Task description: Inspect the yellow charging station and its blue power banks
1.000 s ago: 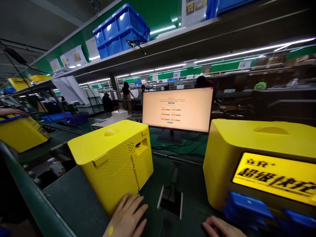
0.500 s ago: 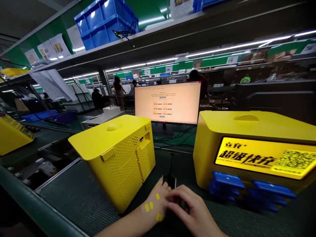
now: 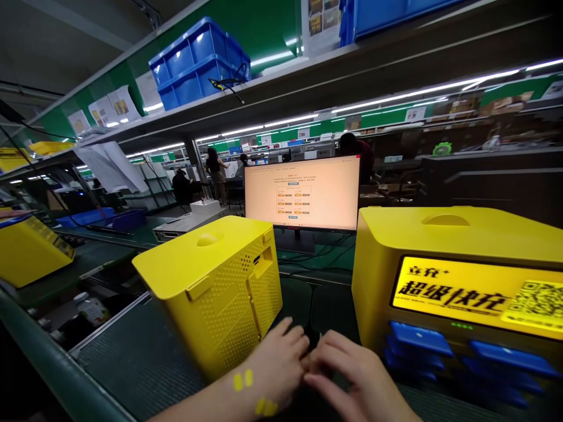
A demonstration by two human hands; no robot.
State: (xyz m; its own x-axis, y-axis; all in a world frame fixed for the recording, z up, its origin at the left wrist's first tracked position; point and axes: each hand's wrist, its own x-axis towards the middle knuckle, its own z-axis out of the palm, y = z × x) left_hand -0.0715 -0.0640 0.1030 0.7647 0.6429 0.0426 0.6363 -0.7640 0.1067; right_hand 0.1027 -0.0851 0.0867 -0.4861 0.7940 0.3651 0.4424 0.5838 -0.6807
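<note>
My left hand point(image 3: 281, 354) reaches in from the lower left, fingers curled, beside the front yellow cabinet point(image 3: 233, 287). Several small yellow stickers point(image 3: 243, 380) lie on its wrist and forearm. My right hand point(image 3: 352, 366) is pinched closed, its fingertips meeting those of my left hand. Whatever sits between the fingers is too dark and small to make out. The cabinet has a dotted panel, a vertical slot and a port recess. To the right stands a second yellow cabinet point(image 3: 373, 275) with a lit screen point(image 3: 448, 293) and blue slabs point(image 3: 420, 339) protruding below it.
Behind the cabinets a monitor point(image 3: 303, 196) stands with cables at its base. Blue bins point(image 3: 197, 64) rest on the shelf above. At left are another yellow cabinet point(image 3: 33, 249) and a bottle point(image 3: 90, 308). Some people are farther back.
The view has tilted upward slightly, so the surroundings sit lower. A yellow sticker seen near my left knuckles before is out of sight. Small green lights now show below the right cabinet's screen.
</note>
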